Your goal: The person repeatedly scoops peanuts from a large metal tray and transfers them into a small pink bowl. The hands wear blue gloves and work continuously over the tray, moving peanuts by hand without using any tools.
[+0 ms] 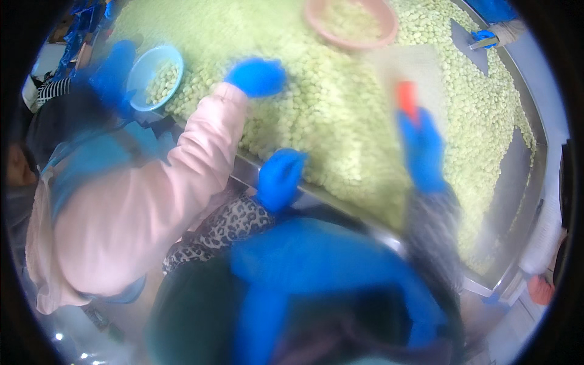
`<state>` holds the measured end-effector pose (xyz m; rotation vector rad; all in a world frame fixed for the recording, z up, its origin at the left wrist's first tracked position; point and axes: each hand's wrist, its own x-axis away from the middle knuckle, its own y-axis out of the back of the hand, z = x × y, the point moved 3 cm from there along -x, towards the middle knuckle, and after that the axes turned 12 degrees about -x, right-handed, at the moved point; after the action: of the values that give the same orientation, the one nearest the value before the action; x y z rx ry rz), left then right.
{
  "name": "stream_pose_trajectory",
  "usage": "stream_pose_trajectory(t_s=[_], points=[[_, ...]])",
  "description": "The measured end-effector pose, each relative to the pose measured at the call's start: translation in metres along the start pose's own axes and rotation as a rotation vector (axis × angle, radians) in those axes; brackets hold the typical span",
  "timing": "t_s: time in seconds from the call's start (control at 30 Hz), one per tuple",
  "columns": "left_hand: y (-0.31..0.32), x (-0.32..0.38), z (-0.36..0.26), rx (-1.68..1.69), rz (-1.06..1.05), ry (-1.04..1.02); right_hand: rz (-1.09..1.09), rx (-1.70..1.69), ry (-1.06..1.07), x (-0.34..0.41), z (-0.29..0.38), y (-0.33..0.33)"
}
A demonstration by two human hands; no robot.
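Observation:
My right hand, in a blue glove, grips the orange-red handle of a wide, flat scraper. Its pale blade lies over a heap of pale green bean-like pieces and looks blurred. Closer to my body, my left hand, also gloved in blue, is curled over the near metal rim of the table beside the heap. Nothing shows in its fingers, though the palm is partly hidden. A leopard-print sleeve covers my left forearm.
A co-worker's pink sleeve and gloved hand reach across on my left, near a light-blue bowl. A pink basin sits farther back. Top right, another gloved hand holds a scraper. The metal table has raised edges.

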<state>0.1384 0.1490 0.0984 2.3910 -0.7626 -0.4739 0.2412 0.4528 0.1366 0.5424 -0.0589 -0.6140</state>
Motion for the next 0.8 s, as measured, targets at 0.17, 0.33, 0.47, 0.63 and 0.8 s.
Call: stream_pose_trajectory(t_s=[0.17,0.33,0.47,0.63,0.8], points=[[-0.008,-0.001,-0.012,0.005,0.085,-0.021,-0.599,-0.49,-0.013,0.003,-0.031,0.047],[-0.012,-0.006,-0.018,0.012,0.138,-0.059,-0.068,0.44,-0.046,-0.01,-0.073,0.007],[-0.014,-0.003,-0.013,0.022,0.207,-0.028,-0.311,0.318,-0.143,-0.012,-0.054,0.069],[-0.022,-0.002,-0.01,0.059,0.252,-0.1,-0.299,0.412,-0.017,-0.012,-0.045,0.013],[-0.021,-0.004,-0.007,0.048,0.211,-0.11,-0.142,0.567,0.004,-0.016,-0.062,0.016]])
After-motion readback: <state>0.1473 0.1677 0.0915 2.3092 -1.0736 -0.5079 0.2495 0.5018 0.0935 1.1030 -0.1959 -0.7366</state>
